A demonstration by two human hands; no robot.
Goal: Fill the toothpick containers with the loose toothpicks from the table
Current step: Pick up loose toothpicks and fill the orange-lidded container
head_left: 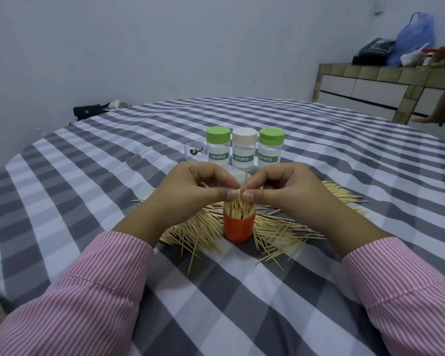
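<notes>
1. The counter [88, 181] is round and covered with a cloth of grey and white checks; it fills most of the view
2. A tiled sideboard [370, 80] stands far right by the wall, with a blue plastic bag [416, 34] and a black bag [373, 51] on top; another person's arm [439, 106] reaches down beside it
3. Two sleeves with pink and white stripes [88, 291] come in from the bottom corners
4. The loose toothpicks [280, 227] lie in a wide flat heap in the middle of the counter, spread to both sides of the orange container and under both hands
5. The left hand [190, 188] and the right hand [290, 188] meet above the orange container; each pinches, between thumb and curled fingers, the tops of the toothpicks that stand in it
6. Three closed containers with the label TOOTHPICK stand in a row behind the hands: left green-lid container [218, 147], beige-lid container [244, 150], right green-lid container [271, 147]
7. The orange container [238, 227] stands upright in the heap, full of upright toothpicks [238, 209]
8. A small clear cup [194, 154] stands just left of the row
9. A small black handbag [88, 111] lies at the far left edge, by the wall
</notes>
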